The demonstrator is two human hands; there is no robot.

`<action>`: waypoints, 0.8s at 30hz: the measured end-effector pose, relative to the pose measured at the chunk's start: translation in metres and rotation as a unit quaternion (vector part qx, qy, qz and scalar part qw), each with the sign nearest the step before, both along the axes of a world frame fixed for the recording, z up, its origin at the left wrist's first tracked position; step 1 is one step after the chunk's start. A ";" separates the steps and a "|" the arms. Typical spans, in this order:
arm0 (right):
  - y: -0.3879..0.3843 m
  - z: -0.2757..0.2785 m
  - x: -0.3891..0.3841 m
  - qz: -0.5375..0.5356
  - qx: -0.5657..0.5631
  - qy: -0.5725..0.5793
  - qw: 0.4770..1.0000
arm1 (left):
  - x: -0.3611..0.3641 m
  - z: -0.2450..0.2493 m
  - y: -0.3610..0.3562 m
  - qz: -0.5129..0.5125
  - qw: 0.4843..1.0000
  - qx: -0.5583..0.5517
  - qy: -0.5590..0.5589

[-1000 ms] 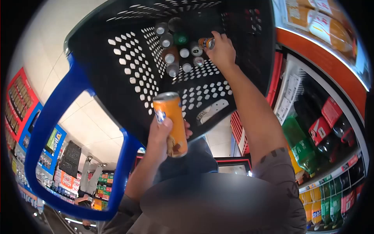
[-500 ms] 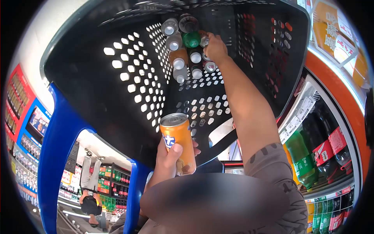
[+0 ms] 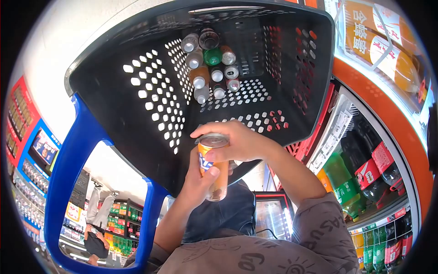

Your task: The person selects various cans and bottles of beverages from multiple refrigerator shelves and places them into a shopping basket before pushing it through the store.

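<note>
An orange soda can [image 3: 221, 181] stands upright in front of my chest, its silver top facing up. My left hand [image 3: 197, 181] is wrapped round its lower left side, thumb across the front. From the right, my right hand [image 3: 239, 140] closes round the upper part, with the fingers behind the rim and the thumb on the front. Beyond the hands lies a black shopping basket [image 3: 123, 98] with perforated walls. Bottles and cans are grouped at its far end, among them a green-capped bottle [image 3: 212, 56], a white-capped orange bottle [image 3: 199, 75] and a silver-topped can [image 3: 231, 72].
A blue handle frame [image 3: 63, 182] rises at the left. To the right, an orange-edged shelf unit [image 3: 381, 98] holds large soda bottles, including a green bottle [image 3: 347, 187]. A person [image 3: 96, 239] appears upside down at lower left, near stocked drink shelves [image 3: 125, 219].
My right hand has come back from the drinks at the basket's far end and taken hold of the orange can's top. My left hand still holds the can, now slightly farther right.
</note>
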State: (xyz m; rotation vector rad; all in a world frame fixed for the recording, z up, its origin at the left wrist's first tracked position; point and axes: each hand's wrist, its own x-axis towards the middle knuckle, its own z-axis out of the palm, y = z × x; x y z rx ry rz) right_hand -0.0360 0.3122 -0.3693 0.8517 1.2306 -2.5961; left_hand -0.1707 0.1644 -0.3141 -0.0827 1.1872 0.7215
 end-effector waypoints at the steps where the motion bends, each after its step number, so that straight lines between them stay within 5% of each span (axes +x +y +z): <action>1: 0.002 -0.004 0.005 -0.029 0.082 -0.006 0.996 | 0.004 0.000 0.003 -0.017 0.999 0.024 0.035; 3: 0.012 -0.022 0.021 -0.084 0.238 -0.016 0.968 | 0.014 0.003 0.007 -0.050 0.991 0.066 0.107; 5: 0.046 -0.025 0.032 -0.161 0.104 -0.205 0.960 | 0.013 -0.003 -0.003 -0.135 0.970 0.094 0.177; 7: 0.071 -0.062 0.050 -0.198 0.345 -0.258 0.880 | 0.011 -0.005 -0.004 -0.147 0.970 0.080 0.177; 9: 0.094 -0.097 0.061 -0.099 0.556 -0.321 0.760 | 0.010 -0.005 -0.009 -0.125 0.983 0.040 0.127; 12: 0.101 -0.167 0.055 0.012 0.580 -0.423 0.696 | 0.006 -0.001 -0.011 -0.141 0.987 0.005 0.071; 22: 0.099 -0.276 -0.024 0.119 0.485 -0.459 0.735 | 0.001 0.003 -0.016 -0.140 0.988 -0.029 0.065; 24: 0.101 -0.289 -0.028 0.122 0.451 -0.417 0.780 | 0.001 0.006 -0.014 -0.145 0.987 -0.028 0.068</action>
